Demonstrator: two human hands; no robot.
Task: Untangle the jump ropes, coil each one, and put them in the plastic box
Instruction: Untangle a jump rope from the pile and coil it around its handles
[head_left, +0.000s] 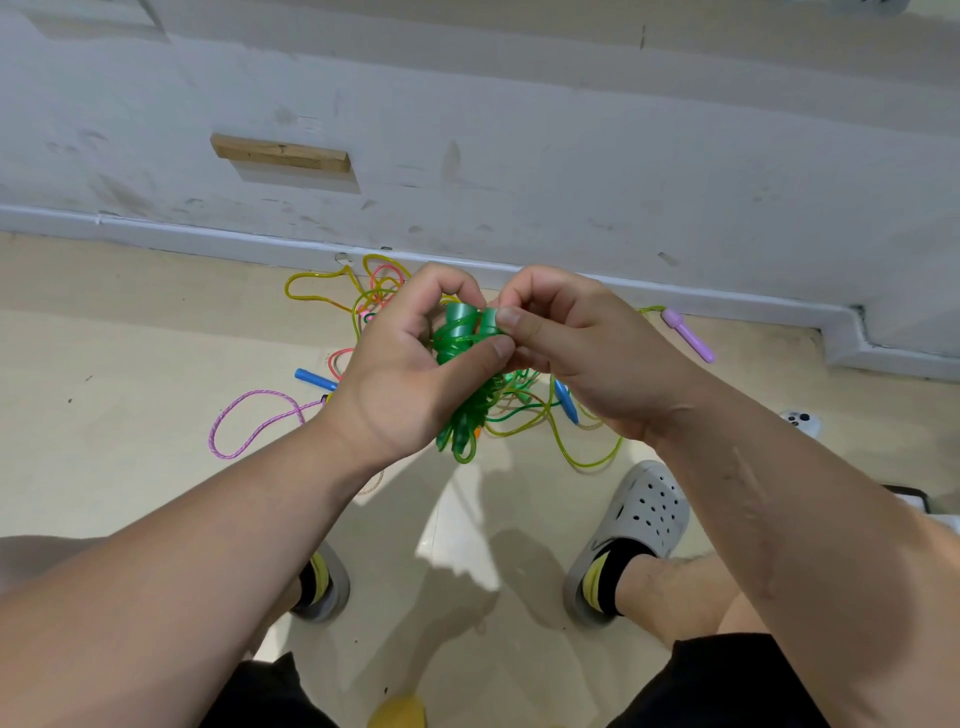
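Note:
My left hand (410, 364) grips a coiled bundle of the green jump rope (462, 415), its loops hanging below the fist and its two green handles (470, 319) sticking up at the top. My right hand (566, 348) pinches the right green handle between thumb and fingers. Below and behind the hands a tangle of ropes lies on the floor: yellow-green ropes (322, 296), a pink rope (387, 275), a purple braided rope (249, 421), blue handles (314, 379) and a lilac handle (688, 332). No plastic box is in view.
A white wall with a skirting board (571, 280) runs behind the tangle, stepping out at the right. A wooden block (280, 153) is fixed on the wall. My feet in grey clogs (639, 525) stand on the beige floor. A white controller (802, 421) lies at the right.

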